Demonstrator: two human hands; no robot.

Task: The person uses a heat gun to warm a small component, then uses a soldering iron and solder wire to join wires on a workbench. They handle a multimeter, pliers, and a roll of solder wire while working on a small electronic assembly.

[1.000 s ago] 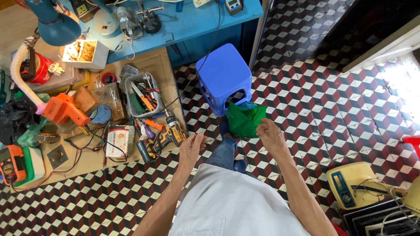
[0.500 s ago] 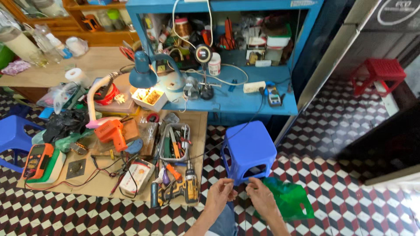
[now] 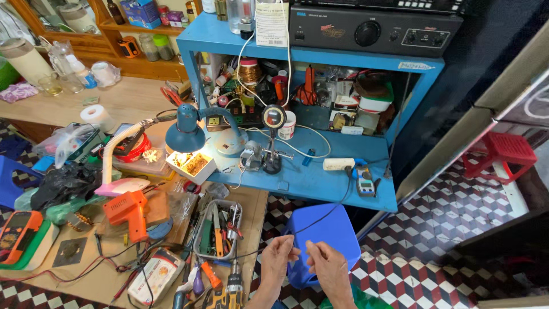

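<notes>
- While both hands sit low in the middle of the view, they're pinching a thin black wire [image 3: 320, 218] between them, just above the blue plastic stool [image 3: 326, 240].
- left hand [image 3: 278, 258] and right hand [image 3: 326, 266] are close together, almost touching, fingers curled onto the wire. Pretty sure each has a pinch on it, but the wire is so skinny I can't tell exactly where the fingertips close.
- From the hands the wire runs up and to the right, over the stool top, toward the white power strip [image 3: 338, 164] on the blue tabletop [image 3: 320, 189]. So its long axis goes diagonal, away from the person, and the right hand sits nearer the end that leads off.
- Left of the hands there's a low wooden tabletop [image 3: 103, 280] full of stuff: a grey tray of hand tools [image 3: 218, 229], an orange heat gun [image 3: 132, 212], a yellow multimeter [image 3: 17, 234].
- blue desk lamp [image 3: 186, 134] is lit over a small white parts box [image 3: 191, 166].
</notes>
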